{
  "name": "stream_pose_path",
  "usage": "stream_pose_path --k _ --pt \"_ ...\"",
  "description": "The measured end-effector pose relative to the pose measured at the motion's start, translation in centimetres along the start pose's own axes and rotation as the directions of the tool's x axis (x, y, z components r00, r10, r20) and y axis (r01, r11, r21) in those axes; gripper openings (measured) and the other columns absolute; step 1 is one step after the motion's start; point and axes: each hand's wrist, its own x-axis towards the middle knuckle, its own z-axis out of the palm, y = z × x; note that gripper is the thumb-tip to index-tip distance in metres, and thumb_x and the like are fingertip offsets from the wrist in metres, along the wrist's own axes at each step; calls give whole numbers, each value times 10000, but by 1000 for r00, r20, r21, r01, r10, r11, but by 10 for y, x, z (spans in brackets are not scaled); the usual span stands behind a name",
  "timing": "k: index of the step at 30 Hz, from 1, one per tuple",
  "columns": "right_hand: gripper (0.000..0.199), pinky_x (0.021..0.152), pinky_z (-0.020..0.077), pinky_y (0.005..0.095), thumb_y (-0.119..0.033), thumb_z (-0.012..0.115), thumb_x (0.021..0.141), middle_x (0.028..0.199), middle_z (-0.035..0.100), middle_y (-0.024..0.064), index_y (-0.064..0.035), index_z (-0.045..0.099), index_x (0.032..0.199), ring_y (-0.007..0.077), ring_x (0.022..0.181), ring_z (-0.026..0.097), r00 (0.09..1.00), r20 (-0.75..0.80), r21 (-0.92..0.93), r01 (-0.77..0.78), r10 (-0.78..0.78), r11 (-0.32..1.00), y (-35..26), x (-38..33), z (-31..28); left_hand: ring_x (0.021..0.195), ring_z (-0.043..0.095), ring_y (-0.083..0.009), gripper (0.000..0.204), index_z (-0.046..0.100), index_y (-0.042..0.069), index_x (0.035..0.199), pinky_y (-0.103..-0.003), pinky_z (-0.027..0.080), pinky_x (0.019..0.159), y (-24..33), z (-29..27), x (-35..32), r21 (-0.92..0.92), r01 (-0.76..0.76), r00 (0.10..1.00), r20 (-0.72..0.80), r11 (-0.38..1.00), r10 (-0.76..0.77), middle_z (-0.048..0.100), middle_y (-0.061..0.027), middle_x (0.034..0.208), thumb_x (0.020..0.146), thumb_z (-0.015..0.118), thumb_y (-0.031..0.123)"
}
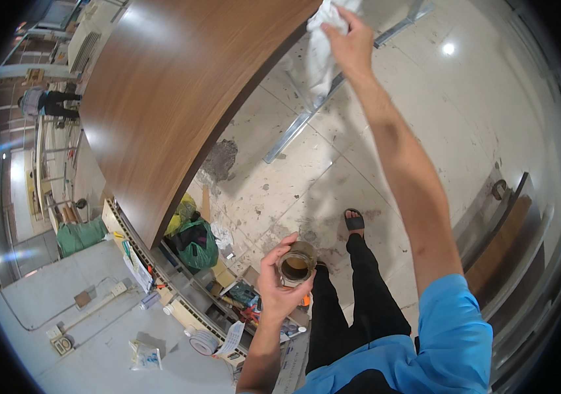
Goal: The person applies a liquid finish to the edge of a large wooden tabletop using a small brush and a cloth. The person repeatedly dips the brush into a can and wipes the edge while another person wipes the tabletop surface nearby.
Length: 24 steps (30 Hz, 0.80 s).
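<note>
My left hand [276,284] is closed round an open-topped jar [298,262], with some brownish liquid or residue showing inside. The jar is held out in front of my body, above the floor. My right arm reaches far forward, and my right hand [351,47] grips a white cloth [323,56] whose loose end hangs down. That cloth is at the edge of a large brown wood-grain panel [182,79], touching or very near it. The panel's dark narrow edge faces me.
Metal legs or rails [287,139] stand below the panel. On the left are a green bag [198,246], a tool tray [248,295] and a tape roll [203,342]. Boards [503,243] lean at the right. Another person [51,103] is at the far left.
</note>
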Motion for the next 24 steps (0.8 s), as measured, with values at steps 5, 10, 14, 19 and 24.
stream_pose_path --k 5,10,14,19,24 --pt "356 1073 531 452 -20 629 834 1241 748 203 -17 778 1157 384 1201 687 927 245 -311 353 -285 882 20 48 12 1356 611 -305 757 467 37 1392 -391 495 1125 -5 -16 -17 -46 32 998 -60 998 -34 578 -258 1483 758 864 -78" --pt "430 969 558 463 63 624 819 1294 746 132 -50 782 1203 425 1087 690 816 500 -340 493 -290 801 -44 -6 26 1347 605 -273 744 474 47 1365 -386 501 1117 -18 -42 -50 -55 113 989 -93 992 -117 580 -235 1490 751 874 -80" --pt "502 956 548 439 97 619 822 1309 744 112 -88 766 1265 385 1102 686 754 527 -243 575 -391 781 -118 -127 65 1409 557 -283 758 484 47 1383 -412 441 1183 -23 -72 -92 -73 176 980 -83 982 -182 598 -198 1485 742 871 -68" --pt "561 946 583 445 126 585 842 1296 730 145 -40 668 1372 300 1064 682 581 636 -12 665 -507 747 -232 -323 144 1381 594 -294 749 502 30 1372 -417 481 1154 -42 -101 -152 -47 159 978 -128 986 -164 599 -198 1490 737 894 -26" --pt "182 802 604 509 -9 736 710 871 751 193 -76 784 873 422 890 746 -190 819 501 -224 -542 836 -408 -520 179 1278 657 -295 717 534 31 1355 -389 549 1055 -58 -109 -204 -28 253 949 -187 967 -254 633 -180 1414 740 903 9"
